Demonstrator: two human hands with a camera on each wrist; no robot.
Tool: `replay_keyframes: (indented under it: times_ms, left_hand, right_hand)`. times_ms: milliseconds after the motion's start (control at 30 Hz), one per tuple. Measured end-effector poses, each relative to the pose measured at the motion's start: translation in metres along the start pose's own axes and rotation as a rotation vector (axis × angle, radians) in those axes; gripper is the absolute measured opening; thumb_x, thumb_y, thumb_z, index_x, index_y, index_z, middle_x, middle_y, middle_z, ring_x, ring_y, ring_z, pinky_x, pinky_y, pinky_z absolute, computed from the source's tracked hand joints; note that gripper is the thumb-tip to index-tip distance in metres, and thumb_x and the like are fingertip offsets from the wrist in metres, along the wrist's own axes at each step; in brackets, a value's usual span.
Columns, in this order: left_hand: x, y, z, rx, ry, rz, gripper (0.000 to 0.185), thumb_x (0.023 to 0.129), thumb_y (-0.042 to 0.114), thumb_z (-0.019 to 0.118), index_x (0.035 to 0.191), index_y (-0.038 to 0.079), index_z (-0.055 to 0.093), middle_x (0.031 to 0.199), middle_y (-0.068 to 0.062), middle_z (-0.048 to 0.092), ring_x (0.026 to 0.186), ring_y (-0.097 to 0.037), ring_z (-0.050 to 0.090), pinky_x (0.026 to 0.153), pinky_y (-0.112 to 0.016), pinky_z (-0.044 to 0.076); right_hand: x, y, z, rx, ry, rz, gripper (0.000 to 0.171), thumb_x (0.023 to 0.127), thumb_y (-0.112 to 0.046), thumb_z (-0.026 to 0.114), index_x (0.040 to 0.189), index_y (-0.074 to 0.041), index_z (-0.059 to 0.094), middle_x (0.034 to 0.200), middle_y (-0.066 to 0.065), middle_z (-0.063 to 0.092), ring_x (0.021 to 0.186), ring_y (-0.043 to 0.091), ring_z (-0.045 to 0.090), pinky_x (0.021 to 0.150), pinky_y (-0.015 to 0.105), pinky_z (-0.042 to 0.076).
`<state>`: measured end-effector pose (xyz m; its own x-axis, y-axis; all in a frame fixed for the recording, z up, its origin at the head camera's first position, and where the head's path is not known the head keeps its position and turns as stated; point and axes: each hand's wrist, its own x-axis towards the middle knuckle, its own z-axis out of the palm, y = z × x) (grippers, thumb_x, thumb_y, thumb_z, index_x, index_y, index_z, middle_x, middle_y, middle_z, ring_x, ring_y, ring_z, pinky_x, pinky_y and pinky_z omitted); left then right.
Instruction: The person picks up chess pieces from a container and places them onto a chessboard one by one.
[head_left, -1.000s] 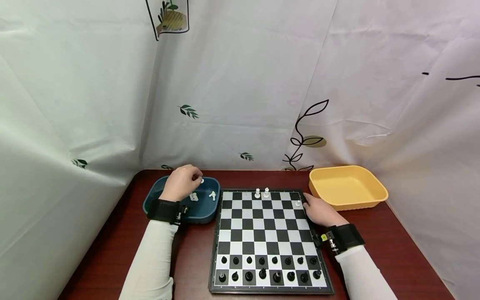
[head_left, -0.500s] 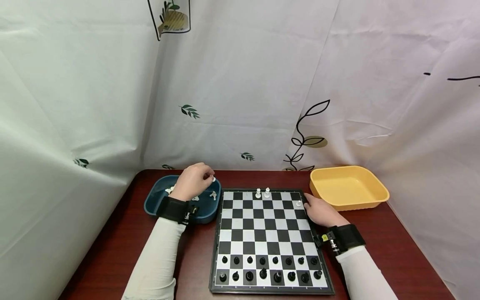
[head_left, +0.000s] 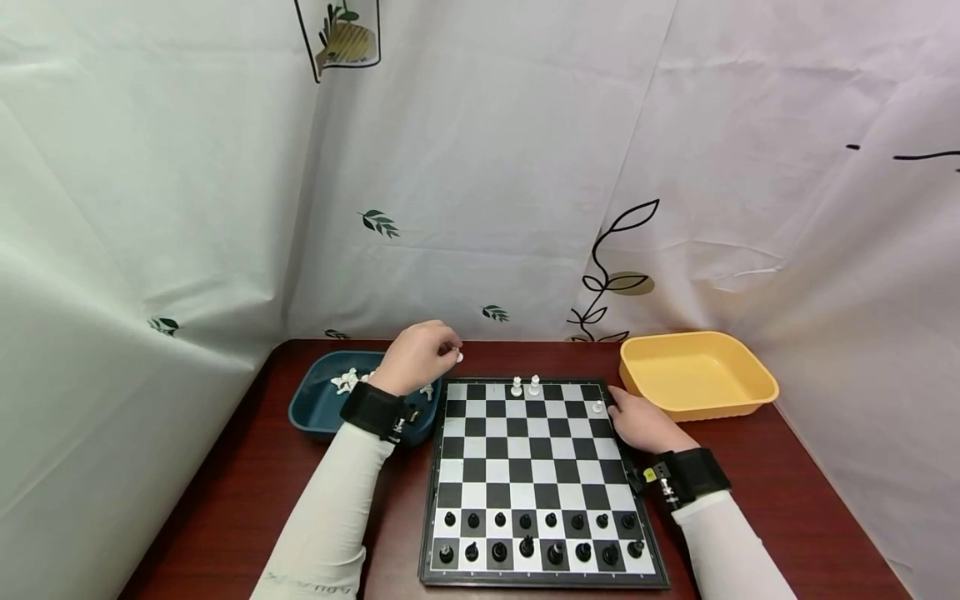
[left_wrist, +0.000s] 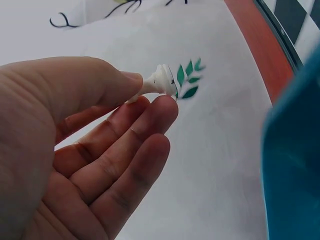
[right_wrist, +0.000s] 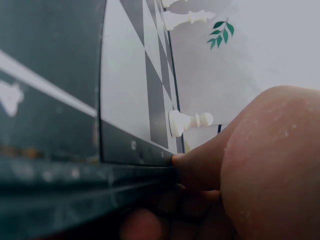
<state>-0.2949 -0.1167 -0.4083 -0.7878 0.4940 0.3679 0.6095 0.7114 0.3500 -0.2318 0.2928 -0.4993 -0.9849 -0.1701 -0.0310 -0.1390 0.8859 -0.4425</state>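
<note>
White plastic shows between my left thumb and fingertips: my left hand (head_left: 417, 357) pinches a small chess piece (left_wrist: 159, 83) by its stem, base pointing outward, thumb on one side and index fingertip on the other, the remaining fingers loosely extended underneath. From the head view the piece (head_left: 458, 357) sits in the air just past the far left corner of the chessboard (head_left: 538, 475), above the gap between the board and the blue tray (head_left: 316, 407). More white pieces (head_left: 347, 381) lie in that tray, partly covered by my wrist, so I cannot count them. My right hand (head_left: 641, 421) rests at the board's right edge near the far end; the wrist view shows a fingertip (right_wrist: 192, 165) against the frame, fingers curled under the rim, though most of the hand is too close and blurred to read its grip fully. A white pawn (head_left: 596, 407) stands just beside that hand, two other white pieces (head_left: 524, 386) on the far row. Black pieces (head_left: 538, 537) fill the two near rows. A yellow tray (head_left: 696, 372) sits right of the board, its near-left corner close to my knuckles.
</note>
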Motion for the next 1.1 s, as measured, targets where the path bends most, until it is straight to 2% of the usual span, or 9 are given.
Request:
replay_keyframes:
  times_ms: [267,667,933,1100]
  left_hand:
    - [0.020,0.021,0.009,0.022,-0.015,0.089,0.013,0.104,0.008,0.075,0.112,0.009,0.084,0.106,-0.005,0.076,0.094,-0.020,0.071,0.087,-0.039,0.060]
    - [0.044,0.055,0.034,0.022,-0.093,0.154,0.014,0.106,0.011,0.073,0.113,0.012,0.084,0.110,-0.002,0.078,0.096,-0.018,0.072,0.089,-0.036,0.060]
    - [0.057,0.071,0.045,-0.040,-0.136,0.190,0.013,0.107,0.011,0.072,0.111,0.014,0.085,0.107,-0.001,0.075,0.092,-0.015,0.069,0.085,-0.032,0.057]
    - [0.065,0.078,0.056,-0.033,-0.166,0.219,0.013,0.107,0.012,0.074,0.112,0.014,0.085,0.108,0.000,0.075,0.095,-0.014,0.069,0.087,-0.030,0.056]
  right_hand:
    - [0.000,-0.008,-0.004,-0.004,-0.027,0.030,0.052,0.114,-0.010,0.047,0.158,0.018,0.044,0.154,0.039,0.055,0.140,0.053,0.058,0.116,0.068,0.045]
    - [-0.001,-0.007,-0.002,-0.010,-0.015,0.024,0.051,0.114,-0.011,0.048,0.157,0.017,0.046,0.152,0.038,0.058,0.137,0.051,0.062,0.114,0.067,0.047]
    - [-0.001,-0.007,-0.002,0.006,-0.017,0.015,0.051,0.114,-0.012,0.047,0.157,0.016,0.047,0.150,0.038,0.059,0.135,0.051,0.063,0.114,0.067,0.047]
    - [0.000,-0.001,-0.001,0.001,-0.008,0.016,0.052,0.114,-0.011,0.048,0.157,0.017,0.047,0.151,0.038,0.059,0.136,0.050,0.063,0.114,0.068,0.047]
